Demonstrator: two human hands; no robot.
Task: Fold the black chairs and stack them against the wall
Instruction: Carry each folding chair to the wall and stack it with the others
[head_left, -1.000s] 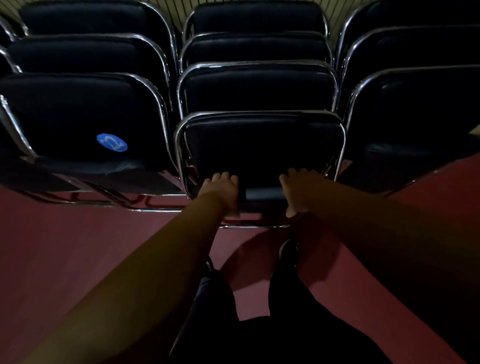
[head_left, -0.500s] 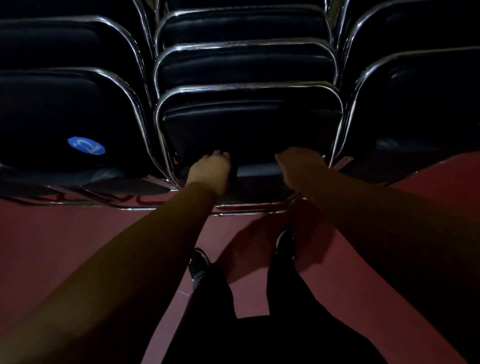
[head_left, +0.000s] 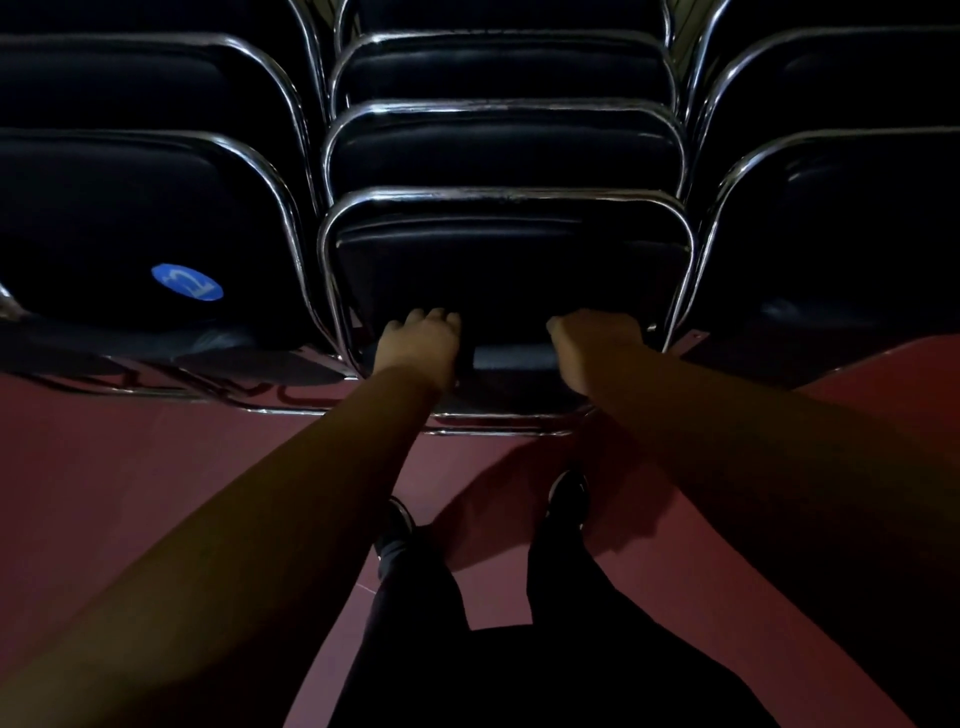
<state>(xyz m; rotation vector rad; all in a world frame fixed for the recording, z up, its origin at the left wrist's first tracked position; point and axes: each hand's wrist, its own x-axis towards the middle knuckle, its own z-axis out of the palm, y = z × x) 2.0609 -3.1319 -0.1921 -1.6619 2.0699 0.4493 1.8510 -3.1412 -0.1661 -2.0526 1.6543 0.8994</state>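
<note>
While both arms reach forward, the left hand (head_left: 422, 345) and the right hand (head_left: 597, 343) sit on the lower edge of the front chair (head_left: 509, 270). The knuckles are up and the fingers curl down over the dark seat edge, so each hand is clamped on that chair. The fingertips themselves are lost in shadow. The two hands are apart, and a short strip of the edge shows between them.

This folded black chair leans upright as the nearest one of the middle stack (head_left: 504, 150). Its chrome frame (head_left: 326, 260) curves round the pad, and its foot bar (head_left: 493, 430) rests on the floor (head_left: 156, 467). Behind it, more frames of that stack rise one above another.

Just beside its left rail stands the left stack (head_left: 130, 218), whose nearest chair carries a round blue sticker (head_left: 187, 282). Just beside its right rail stands the right stack (head_left: 841, 234). The gaps between the stacks are narrow. Red floor lies open toward the person, whose two dark shoes (head_left: 569, 493) stand near the foot bar.
</note>
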